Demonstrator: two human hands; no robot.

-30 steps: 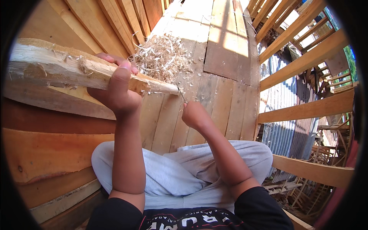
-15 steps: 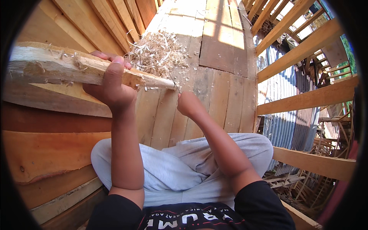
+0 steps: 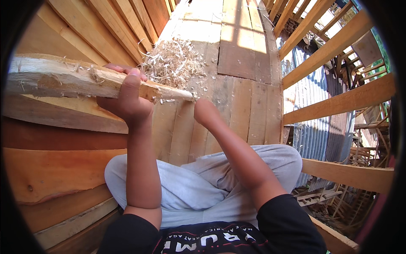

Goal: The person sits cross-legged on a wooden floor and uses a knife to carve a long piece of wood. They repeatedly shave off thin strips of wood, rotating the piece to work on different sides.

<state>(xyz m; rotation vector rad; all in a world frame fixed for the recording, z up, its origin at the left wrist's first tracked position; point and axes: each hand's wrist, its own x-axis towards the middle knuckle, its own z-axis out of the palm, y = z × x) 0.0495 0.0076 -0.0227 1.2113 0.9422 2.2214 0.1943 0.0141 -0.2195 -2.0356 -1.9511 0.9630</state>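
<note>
A long, pale, roughly carved piece of wood (image 3: 55, 76) reaches in from the left, narrowing to a tip near the middle of the view. Curled slivers cling to its upper side. My left hand (image 3: 134, 99) is wrapped round it from below, thumb over the top, close to where it narrows. At the tip, my right hand (image 3: 206, 112) is closed in a fist, back of the hand up. It grips a knife, whose thin dark blade showed half a second ago; now the blade is almost wholly hidden by the fist and the tip.
A heap of wood shavings (image 3: 174, 63) lies on the plank floor (image 3: 237, 110) beyond my hands. Boards (image 3: 63, 173) are stacked along the left. On the right runs a wooden railing (image 3: 338, 101), with corrugated metal sheets (image 3: 315, 139) below it. My crossed legs (image 3: 190, 186) are close in front.
My right fist has shifted slightly left against the wood's tip, and the knife blade has dropped out of sight. The wood and my left hand sit slightly lower and further right.
</note>
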